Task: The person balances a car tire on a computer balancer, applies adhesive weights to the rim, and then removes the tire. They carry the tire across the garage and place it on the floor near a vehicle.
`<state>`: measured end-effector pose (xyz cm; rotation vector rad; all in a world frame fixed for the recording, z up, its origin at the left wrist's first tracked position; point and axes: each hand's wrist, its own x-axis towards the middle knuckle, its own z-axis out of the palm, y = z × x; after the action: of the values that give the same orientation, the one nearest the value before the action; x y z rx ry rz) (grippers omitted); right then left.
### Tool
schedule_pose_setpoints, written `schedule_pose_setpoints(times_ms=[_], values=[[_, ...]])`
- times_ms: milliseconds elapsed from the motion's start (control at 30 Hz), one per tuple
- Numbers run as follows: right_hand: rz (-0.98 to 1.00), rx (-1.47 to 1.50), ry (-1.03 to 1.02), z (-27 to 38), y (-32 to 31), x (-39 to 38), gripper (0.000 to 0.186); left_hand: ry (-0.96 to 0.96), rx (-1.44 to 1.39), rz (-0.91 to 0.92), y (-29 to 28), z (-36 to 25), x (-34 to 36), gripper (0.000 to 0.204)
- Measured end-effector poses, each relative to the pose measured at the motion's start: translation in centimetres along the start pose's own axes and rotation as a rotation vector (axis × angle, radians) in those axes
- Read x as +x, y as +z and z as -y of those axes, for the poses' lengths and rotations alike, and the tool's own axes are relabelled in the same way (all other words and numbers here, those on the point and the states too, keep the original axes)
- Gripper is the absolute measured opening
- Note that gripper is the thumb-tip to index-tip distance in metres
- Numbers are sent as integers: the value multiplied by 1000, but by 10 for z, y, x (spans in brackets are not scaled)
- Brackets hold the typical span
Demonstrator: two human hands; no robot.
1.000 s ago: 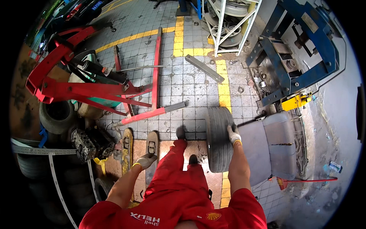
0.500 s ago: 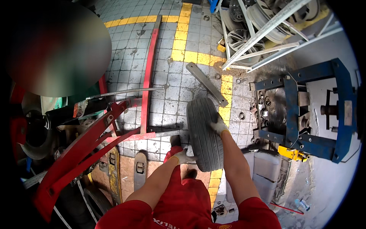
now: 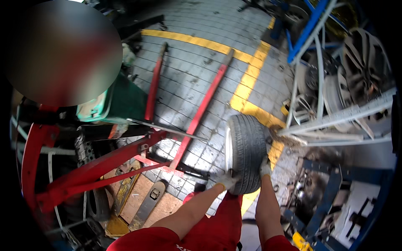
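A car wheel with a dark ribbed tyre stands on its tread in front of me, turned so that the tread faces me. A strip of its pale rim shows on the left side. My left hand, in a light work glove, grips the near left edge of the tyre. On the opposite side my right hand, also gloved, presses against the tyre's right edge. Both arms reach forward, with the wheel held between the hands. Some fingertips are hidden or blurred.
Red hoist legs stretch over the tiled floor to the left, beside a green bin. On the right stand a metal rack with alloy wheels and a blue steel frame. Yellow lines cross the floor.
My right hand has shifted from the tread to the tyre's right edge. The left grips its near edge. The view has turned, the rim now shows, and the flat metal bar is out of sight.
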<state>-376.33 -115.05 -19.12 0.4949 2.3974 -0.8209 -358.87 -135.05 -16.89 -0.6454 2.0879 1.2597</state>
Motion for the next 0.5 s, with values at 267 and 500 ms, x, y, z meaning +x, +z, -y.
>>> schedule_pose_setpoints(times_ms=[267,500], values=[[534,-142,-238,81,-44,42,113,-290,-129,-207,-113,-122,58,128],[264,-167,-175,147,-36,133,134,-62,-158,-154,-258,-238,167,120]])
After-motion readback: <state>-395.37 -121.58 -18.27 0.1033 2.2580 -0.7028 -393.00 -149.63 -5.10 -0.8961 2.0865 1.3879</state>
